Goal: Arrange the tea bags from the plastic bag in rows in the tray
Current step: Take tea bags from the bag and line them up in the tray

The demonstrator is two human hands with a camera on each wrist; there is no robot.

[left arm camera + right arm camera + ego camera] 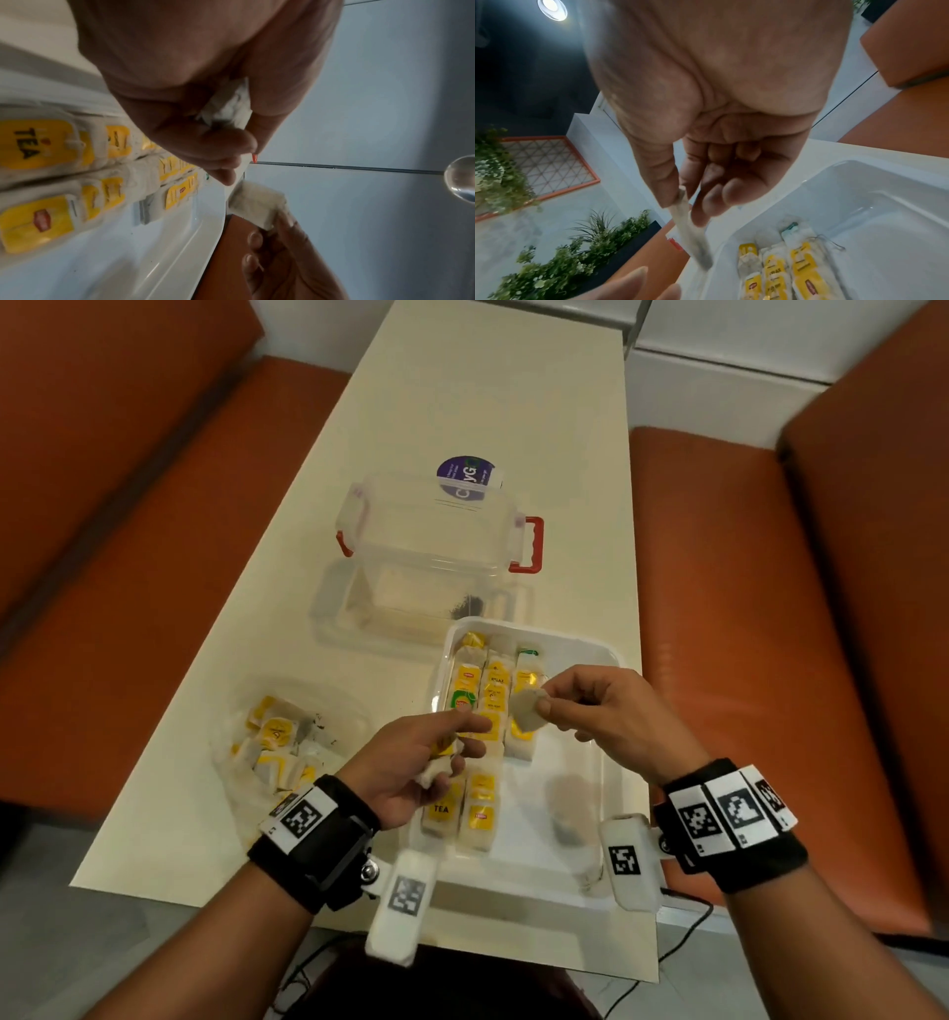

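A white tray (pixel 606 660) holds rows of tea bags (pixel 482 806) with yellow tags along its left half; the same rows show in the left wrist view (pixel 41 221) and the right wrist view (pixel 803 263). My right hand (pixel 595 711) hovers over the tray and pinches one white tea bag (pixel 528 709) between thumb and forefinger, seen edge-on in the right wrist view (pixel 693 235). My left hand (pixel 411 765) is above the tray's left side, curled round other tea bags (pixel 436 768) in the palm (pixel 228 105). A clear plastic bag (pixel 287 737) with more tea bags lies left of the tray.
A clear storage box (pixel 436 541) with red latches stands on its lid behind the tray, with a purple-labelled tub (pixel 467 477) beyond it. The cream table (pixel 488 403) is flanked by orange benches (pixel 744 634). The tray's right half is bare.
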